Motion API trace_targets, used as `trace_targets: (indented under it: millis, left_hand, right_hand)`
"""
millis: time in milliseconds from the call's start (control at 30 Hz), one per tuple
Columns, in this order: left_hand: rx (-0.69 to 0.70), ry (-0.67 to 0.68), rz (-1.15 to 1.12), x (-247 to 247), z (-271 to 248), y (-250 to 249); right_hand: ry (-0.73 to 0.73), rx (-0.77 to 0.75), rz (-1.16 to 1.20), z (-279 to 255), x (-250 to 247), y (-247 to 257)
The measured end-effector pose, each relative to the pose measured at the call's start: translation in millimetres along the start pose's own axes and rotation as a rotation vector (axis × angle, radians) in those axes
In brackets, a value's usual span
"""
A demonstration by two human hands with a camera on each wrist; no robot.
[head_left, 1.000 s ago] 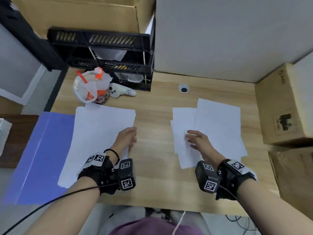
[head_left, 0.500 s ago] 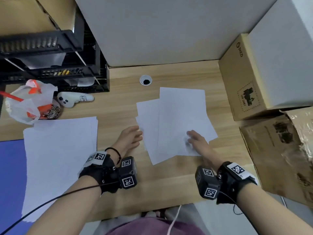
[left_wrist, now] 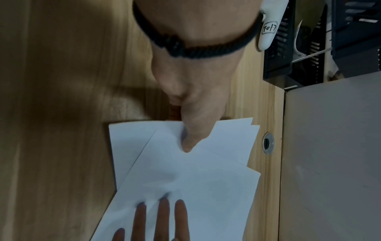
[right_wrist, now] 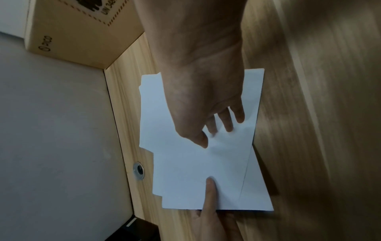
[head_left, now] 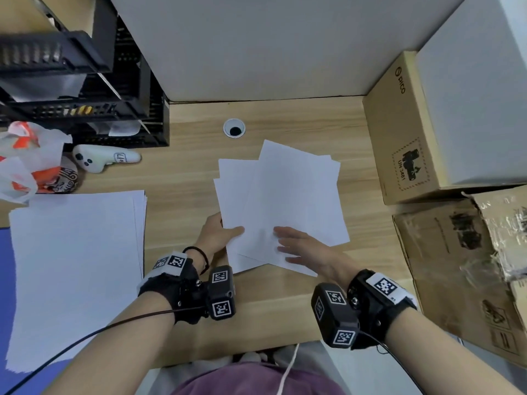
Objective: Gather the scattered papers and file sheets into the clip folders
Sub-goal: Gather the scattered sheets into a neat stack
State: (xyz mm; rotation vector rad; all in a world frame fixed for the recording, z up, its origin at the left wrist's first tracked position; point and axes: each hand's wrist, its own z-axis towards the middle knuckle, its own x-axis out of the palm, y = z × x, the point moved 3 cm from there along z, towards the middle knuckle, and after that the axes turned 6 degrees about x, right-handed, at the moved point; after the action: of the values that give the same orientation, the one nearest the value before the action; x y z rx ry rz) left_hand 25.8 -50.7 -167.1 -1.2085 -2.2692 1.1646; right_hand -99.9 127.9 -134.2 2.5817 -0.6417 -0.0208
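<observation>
White loose sheets (head_left: 285, 201) lie fanned and overlapping at desk (head_left: 188, 172) centre, just in front of the cable grommet (head_left: 234, 128). Left hand (head_left: 216, 235): thumb on top of the sheets' left edge, fingers hidden beneath, pinching the edge. Right hand (head_left: 299, 246): flat on the top sheet, fingers straight and slightly spread, pressing. Second white stack (head_left: 74, 266) lies well apart at desk left, partly over a blue folder (head_left: 5, 252). White controller (head_left: 99, 159) beside the black tray rack (head_left: 85, 89) carries a handwritten label, reading "7017" in the left wrist view. Cardboard box (head_left: 399, 132) at right: printed "PICO" and "UN 3481".
</observation>
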Motion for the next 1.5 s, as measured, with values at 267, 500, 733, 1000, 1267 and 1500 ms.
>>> trace_targets:
  millis: [267, 500, 733, 1000, 1267, 1500]
  left_hand:
    - [0.024, 0.081, 0.135, -41.8, -21.1, 12.3]
    - [-0.04, 0.044, 0.158, -78.7, -46.6, 40.0]
    - [-0.12, -0.197, 0.003, -92.3, -44.3, 47.5]
    - [-0.184, -0.181, -0.017, -92.4, -36.9, 51.0]
    - [-0.054, -0.047, 0.009, -66.9, -40.8, 29.7]
    - [0.045, -0.028, 0.169, -64.9, -50.8, 9.8]
  right_hand:
    - [-0.393, -0.246, -0.096, 21.6, -45.4, 65.0]
    - [-0.436, -0.204, -0.278, 44.1, -61.4, 79.9]
    - [-0.647, -0.22, -0.289, 38.1, -61.4, 59.8]
    - [-0.703, -0.099, 0.04, -7.0, -82.9, 11.7]
    - [-0.416, -0.046, 0.193, -14.4, -33.3, -33.8]
    - [-0.616, -0.141, 0.222, -18.9, -39.3, -36.1]
